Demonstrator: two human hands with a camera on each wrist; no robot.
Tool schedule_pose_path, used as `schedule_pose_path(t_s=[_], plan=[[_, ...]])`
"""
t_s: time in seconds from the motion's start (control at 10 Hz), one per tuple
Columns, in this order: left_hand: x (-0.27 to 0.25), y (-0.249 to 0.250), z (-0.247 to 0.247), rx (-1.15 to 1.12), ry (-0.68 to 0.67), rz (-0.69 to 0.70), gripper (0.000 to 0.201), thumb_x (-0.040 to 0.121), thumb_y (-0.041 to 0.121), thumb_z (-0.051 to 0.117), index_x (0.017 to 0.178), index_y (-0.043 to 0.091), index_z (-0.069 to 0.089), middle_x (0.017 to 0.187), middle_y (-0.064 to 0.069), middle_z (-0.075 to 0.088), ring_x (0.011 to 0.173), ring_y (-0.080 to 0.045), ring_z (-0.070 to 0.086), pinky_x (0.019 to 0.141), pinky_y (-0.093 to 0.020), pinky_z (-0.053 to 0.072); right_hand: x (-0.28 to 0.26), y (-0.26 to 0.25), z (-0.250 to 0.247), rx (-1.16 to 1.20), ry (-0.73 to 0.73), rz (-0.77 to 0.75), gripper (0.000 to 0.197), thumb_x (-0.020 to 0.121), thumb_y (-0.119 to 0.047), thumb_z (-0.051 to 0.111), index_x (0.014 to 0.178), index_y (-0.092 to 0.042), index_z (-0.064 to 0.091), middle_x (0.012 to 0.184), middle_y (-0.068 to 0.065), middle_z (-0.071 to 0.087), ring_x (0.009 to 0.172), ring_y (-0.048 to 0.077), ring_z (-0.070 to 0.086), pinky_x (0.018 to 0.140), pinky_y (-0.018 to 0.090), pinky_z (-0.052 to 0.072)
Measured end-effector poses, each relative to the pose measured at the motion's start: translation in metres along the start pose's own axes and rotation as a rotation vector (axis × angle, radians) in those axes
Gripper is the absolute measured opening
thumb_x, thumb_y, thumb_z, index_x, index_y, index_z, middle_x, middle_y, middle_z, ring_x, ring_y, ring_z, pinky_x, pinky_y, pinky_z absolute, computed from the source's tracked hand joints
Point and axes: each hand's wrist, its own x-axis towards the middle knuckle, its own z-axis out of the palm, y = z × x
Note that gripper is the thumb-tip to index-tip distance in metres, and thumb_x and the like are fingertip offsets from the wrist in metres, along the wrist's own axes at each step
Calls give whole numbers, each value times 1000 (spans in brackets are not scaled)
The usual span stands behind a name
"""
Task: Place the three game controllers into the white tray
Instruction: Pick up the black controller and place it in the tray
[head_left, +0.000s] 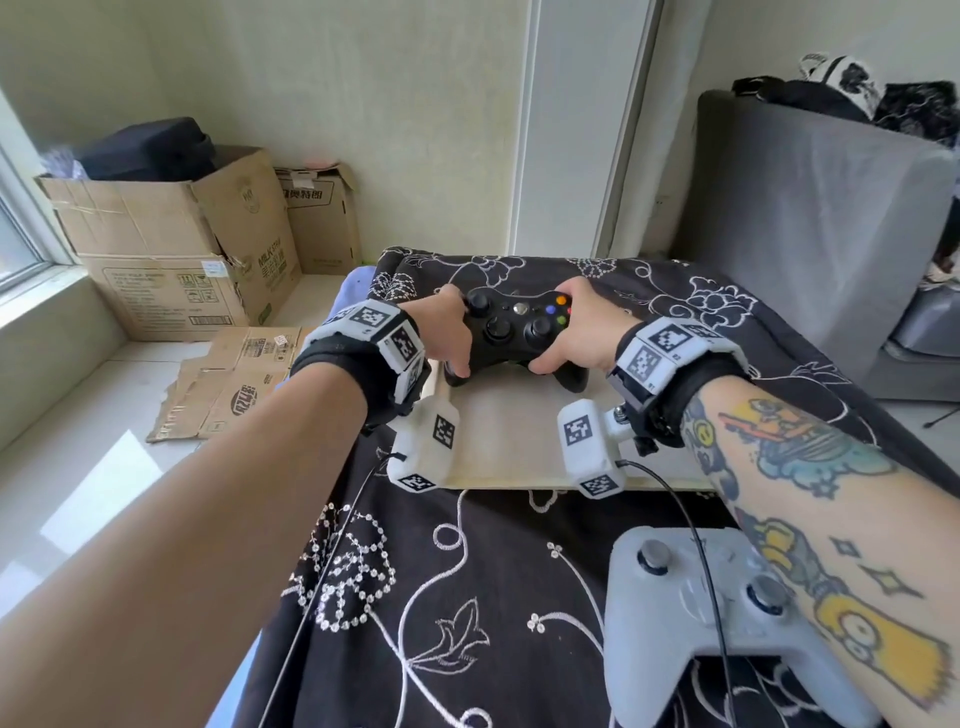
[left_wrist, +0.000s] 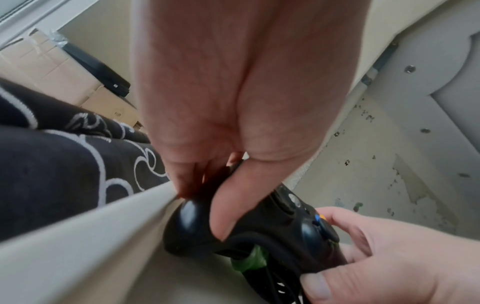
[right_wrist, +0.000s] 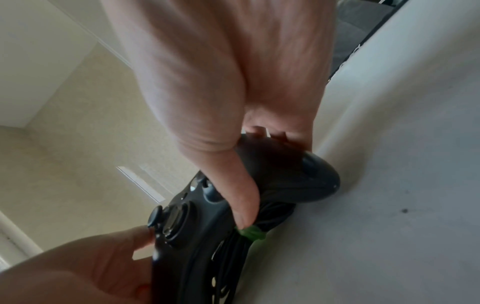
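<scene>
Both hands hold the black controller (head_left: 515, 332) over the far end of the white tray (head_left: 509, 447), which lies flat on the black cloth with white flower patterns (head_left: 457, 597). The left hand (head_left: 447, 332) is wrapped round the controller's left handle, thumb on the front face and fingers curled behind it; the right hand (head_left: 576, 327) is wrapped round the right handle the same way — so each grip is clamped on the controller. The controller faces up toward the person, sticks and coloured buttons showing. In the wrist views the tips of its handles are at the tray's pale surface, the left one against the tray's left wall, though whether its weight rests there I cannot tell. A bundle of black cable bound with a green tie (left_wrist: 249, 261) hangs under its body.

A grey controller (head_left: 691, 618) lies on the cloth at the near right, outside the tray and well apart from the black one, partly covered by the right forearm. A thin black wire (head_left: 696, 545) crosses over it.

At the far left, cardboard boxes (head_left: 171, 244) stand on the floor by a window — flattened cardboard lies in front of them. A grey upholstered piece (head_left: 810, 218) stands at the far right.
</scene>
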Motion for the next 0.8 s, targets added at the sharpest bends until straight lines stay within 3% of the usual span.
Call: schedule_pose_path(t_s=[0.1,0.2,0.3,0.4,0.5,0.6,0.7,0.8], plan=[[-2,0,1,50,15,5,81,85,21,72,144,-1,23,133,-18,53,118,-34,57,82,-30,40,-6,-2,-1,-81,-22,8,104,64,-31,88,145,-21,24,131,9,50,113,30,55,96,45,50],[-5,2,2,84,33,10,83,80,19,76,143,1,25,127,-19,59,111,-35,61,79,-34,44,-10,-7,-2,-186,-51,76,114,63,-44,86,148,-15,16,133,12,48,115,34,54,93,49,52],[-6,3,3,161,13,10,83,77,22,79,138,-1,29,122,-18,62,108,-35,63,82,-37,47,-11,-16,-2,-268,-75,136,119,70,-48,82,150,-3,7,135,18,49,119,37,56,99,47,48],[-5,2,4,201,13,13,81,76,26,80,136,-3,35,123,-17,62,111,-33,62,91,-38,48,-16,-23,-3,-342,-71,161,106,79,-45,76,148,2,10,140,17,45,126,37,51,104,43,43],[-4,-1,5,212,17,18,68,74,25,82,128,-3,50,112,-13,63,109,-32,63,96,-40,51,-18,-18,-1,-300,-33,143,91,82,-29,76,149,1,20,147,14,41,133,39,43,106,44,38],[-3,-1,5,263,-8,22,54,76,27,80,117,-4,62,96,-11,58,108,-33,64,98,-43,51,-23,-19,-4,-240,-30,132,76,77,-17,78,141,-2,39,140,21,50,126,41,52,103,47,45],[-2,-2,6,275,-9,28,52,77,28,79,117,-2,63,96,-10,58,108,-32,64,98,-42,50,-22,-18,-8,-308,-59,92,41,74,-17,79,106,-10,53,128,22,61,116,39,60,96,46,52],[-1,-5,8,282,-8,38,53,76,28,80,117,-1,63,98,-9,61,107,-31,64,98,-41,50,-30,-19,-9,-302,-95,80,35,80,-16,76,108,-8,57,129,20,60,114,34,61,95,39,51]])
